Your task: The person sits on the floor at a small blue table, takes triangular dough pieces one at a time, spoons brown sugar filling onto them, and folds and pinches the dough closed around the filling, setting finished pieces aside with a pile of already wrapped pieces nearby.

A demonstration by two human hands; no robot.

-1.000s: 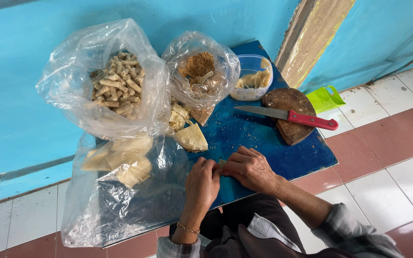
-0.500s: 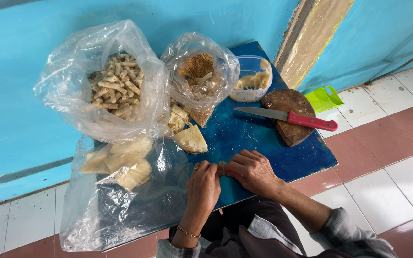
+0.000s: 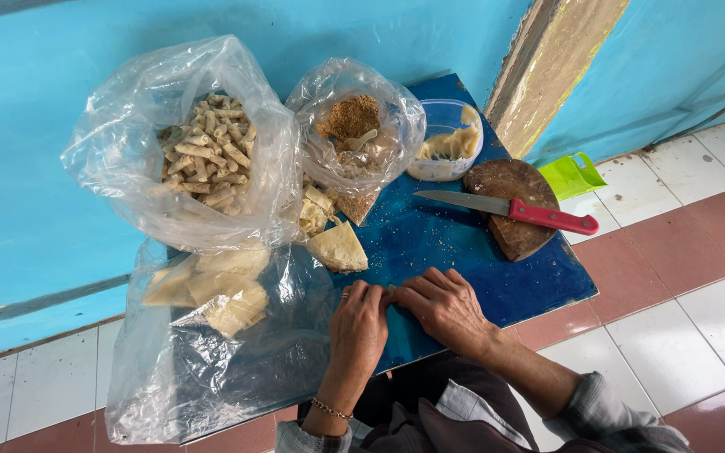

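Now both hands meet on blue painted desk (image 3: 480, 260): left hand (image 3: 357, 329) and right hand (image 3: 445, 306), fingertips touching; grip contents hidden, cannot tell. Red-handled steel knife (image 3: 509, 209) rests on round wooden board (image 3: 513, 205).

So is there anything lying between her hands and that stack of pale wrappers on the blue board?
Nothing visible does. Both hands, left and right, rest together on the blue board, fingertips meeting over something too small to tell. The wrappers lie just beyond them across bare board. The knife sits off to the right on a wooden block.
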